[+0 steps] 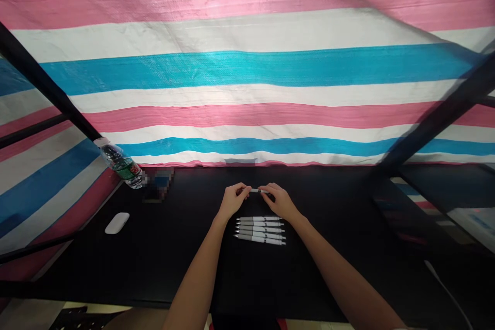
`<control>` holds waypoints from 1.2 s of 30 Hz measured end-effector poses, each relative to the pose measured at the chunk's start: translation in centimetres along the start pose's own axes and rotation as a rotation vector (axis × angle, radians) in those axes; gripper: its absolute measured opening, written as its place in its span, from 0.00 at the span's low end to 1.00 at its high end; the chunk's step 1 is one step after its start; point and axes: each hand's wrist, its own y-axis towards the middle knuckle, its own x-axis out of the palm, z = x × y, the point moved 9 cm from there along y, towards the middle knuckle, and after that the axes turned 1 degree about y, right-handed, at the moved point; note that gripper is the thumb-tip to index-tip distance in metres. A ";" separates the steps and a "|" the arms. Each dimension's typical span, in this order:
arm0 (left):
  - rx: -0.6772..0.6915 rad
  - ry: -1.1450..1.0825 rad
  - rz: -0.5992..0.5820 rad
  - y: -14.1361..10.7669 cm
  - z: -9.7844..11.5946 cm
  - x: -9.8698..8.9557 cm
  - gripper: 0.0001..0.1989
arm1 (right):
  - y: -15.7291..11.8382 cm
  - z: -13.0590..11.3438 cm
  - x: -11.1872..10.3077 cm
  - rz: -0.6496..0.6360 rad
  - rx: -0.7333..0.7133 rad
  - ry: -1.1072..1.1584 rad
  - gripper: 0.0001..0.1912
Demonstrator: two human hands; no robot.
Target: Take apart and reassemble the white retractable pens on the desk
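Note:
Between my two hands a white pen (254,190) is held level, just above or on the black table. My left hand (233,197) pinches its left end with thumb and fingertips. At the other end, the fingers of my right hand (279,198) close on the pen; both tips are largely covered by my fingers. Nearer to me, below the hands, several white pens (260,230) with grey grips lie side by side in a row, their points toward the left.
The black table (154,263) carries a white rounded case (117,223), a clear water bottle (124,167) and a blurred-out dark object (158,185) at left. A pale cable (444,286) lies at the right. Black frame bars (436,118) and a striped sheet (247,69) enclose the table.

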 end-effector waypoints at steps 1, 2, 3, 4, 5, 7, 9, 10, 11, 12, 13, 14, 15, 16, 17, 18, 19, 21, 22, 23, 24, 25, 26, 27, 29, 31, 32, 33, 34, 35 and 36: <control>-0.002 -0.005 0.006 0.0 -0.1 0.0 0.16 | 0.0 -0.1 -0.1 0.004 -0.004 -0.005 0.13; -0.002 -0.013 0.006 0.0 -0.1 -0.1 0.15 | 0.0 -0.1 -0.1 0.006 -0.006 -0.005 0.13; 0.003 -0.020 -0.003 0.0 0.0 0.0 0.14 | 0.0 -0.1 -0.1 0.005 -0.004 -0.002 0.13; 0.012 -0.025 -0.016 -0.1 0.1 0.1 0.13 | -0.1 0.0 0.0 0.003 -0.001 0.003 0.13; 0.025 -0.024 -0.029 -0.1 0.3 0.2 0.14 | -0.1 0.1 0.1 0.000 0.003 0.008 0.13; 0.049 -0.014 -0.041 -0.1 0.6 0.2 0.14 | -0.2 0.4 0.2 -0.009 0.010 0.015 0.13; 0.052 -0.008 -0.026 -0.1 0.7 0.1 0.12 | -0.2 0.5 0.4 -0.018 0.007 0.015 0.14; 0.044 -0.008 -0.017 -0.1 0.6 0.0 0.12 | -0.2 0.5 0.4 -0.020 0.001 0.015 0.15; 0.032 -0.010 -0.009 -0.1 0.5 0.0 0.12 | -0.2 0.4 0.4 -0.020 -0.006 0.015 0.15; 0.021 -0.012 -0.004 -0.1 0.4 0.0 0.12 | -0.1 0.4 0.4 -0.019 -0.011 0.015 0.15; 0.014 -0.011 -0.001 -0.1 0.3 0.0 0.13 | -0.1 0.3 0.3 -0.018 -0.013 0.015 0.14; 0.011 -0.007 0.000 -0.1 0.3 -0.1 0.13 | -0.1 0.3 0.3 -0.017 -0.013 0.014 0.14; 0.014 0.002 -0.001 -0.1 0.4 -0.1 0.13 | -0.1 0.2 0.2 -0.015 -0.010 0.010 0.13; 0.021 0.015 -0.004 -0.2 0.5 -0.1 0.13 | -0.1 0.3 0.2 -0.015 -0.004 0.006 0.13; 0.029 0.030 -0.009 -0.2 0.7 0.0 0.13 | -0.1 0.3 0.2 -0.015 0.003 0.000 0.12; 0.038 0.045 -0.016 -0.2 0.9 0.0 0.12 | -0.1 0.4 0.2 -0.015 0.011 -0.007 0.12; 0.045 0.059 -0.021 -0.2 1.0 0.0 0.12 | -0.1 0.5 0.2 -0.016 0.020 -0.013 0.12; 0.055 0.079 -0.021 -0.2 1.2 0.1 0.12 | -0.1 0.7 0.3 -0.019 0.036 -0.026 0.11; 0.056 0.083 -0.015 -0.2 1.2 0.0 0.12 | -0.1 0.8 0.3 -0.017 0.042 -0.033 0.11; 0.054 0.086 -0.005 -0.2 1.1 -0.1 0.12 | -0.1 0.9 0.3 -0.012 0.047 -0.040 0.11; 0.050 0.089 0.003 -0.2 1.1 -0.2 0.12 | -0.1 1.0 0.2 -0.008 0.052 -0.049 0.11; 0.047 0.094 0.011 -0.1 1.0 -0.3 0.12 | -0.1 1.1 0.2 -0.002 0.057 -0.058 0.11; 0.047 0.100 0.017 -0.1 1.0 -0.4 0.12 | -0.1 1.2 0.1 0.002 0.063 -0.069 0.11; 0.050 0.107 0.022 -0.1 0.9 -0.6 0.11 | -0.1 1.3 0.0 0.005 0.068 -0.080 0.10; 0.059 0.125 0.032 0.0 0.8 -1.0 0.09 | -0.2 1.6 -0.1 0.013 0.080 -0.104 0.10; 0.069 0.156 0.051 0.1 0.6 -1.6 0.07 | -0.2 2.1 -0.4 0.027 0.102 -0.127 0.09; 0.074 0.186 0.065 0.2 0.5 -2.0 0.06 | -0.3 2.4 -0.5 0.039 0.118 -0.138 0.09; 0.082 0.232 0.078 0.2 0.4 -2.2 0.06 | -0.3 2.7 -0.7 0.053 0.135 -0.150 0.09; 0.088 0.290 0.088 0.2 0.3 -2.5 0.06 | -0.4 2.9 -0.8 0.067 0.151 -0.163 0.09; 0.094 0.354 0.094 0.2 0.2 -2.6 0.06 | -0.4 3.0 -0.9 0.078 0.160 -0.176 0.09; 0.100 0.417 0.093 0.2 0.1 -2.6 0.06 | -0.4 3.1 -0.9 0.084 0.163 -0.187 0.09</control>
